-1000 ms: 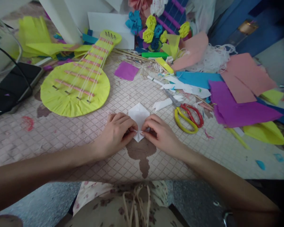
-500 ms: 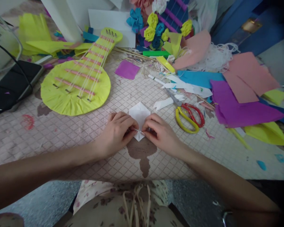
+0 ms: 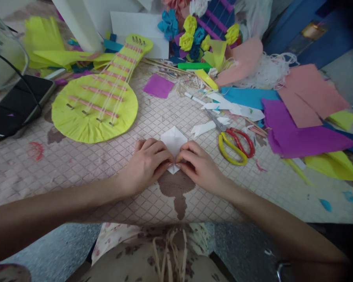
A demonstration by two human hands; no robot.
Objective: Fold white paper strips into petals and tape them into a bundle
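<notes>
A small folded white paper (image 3: 173, 141) lies on the patterned tablecloth in front of me, its upper part showing above my hands and a pointed tip below them. My left hand (image 3: 149, 161) pinches its lower part from the left, thumb and fingertips together. From the right, my right hand (image 3: 198, 164) pinches the same part, and the fingertips of both hands nearly meet at the middle. Fingers cover the folds there. Scissors (image 3: 233, 147) with yellow and red handles rest to the right, near white paper scraps (image 3: 207, 127).
A yellow paper-covered instrument model (image 3: 95, 111) lies at the left, beside a black phone (image 3: 20, 103). Purple paper (image 3: 302, 131), pink paper (image 3: 314, 94) and blue paper (image 3: 249, 97) lie at the right. Paper flowers (image 3: 190, 35), sticks and a green tube (image 3: 194, 66) are at the back.
The fingertips of my left hand have shifted slightly right, closer to those of my right hand. Both hands stay on the white paper.
</notes>
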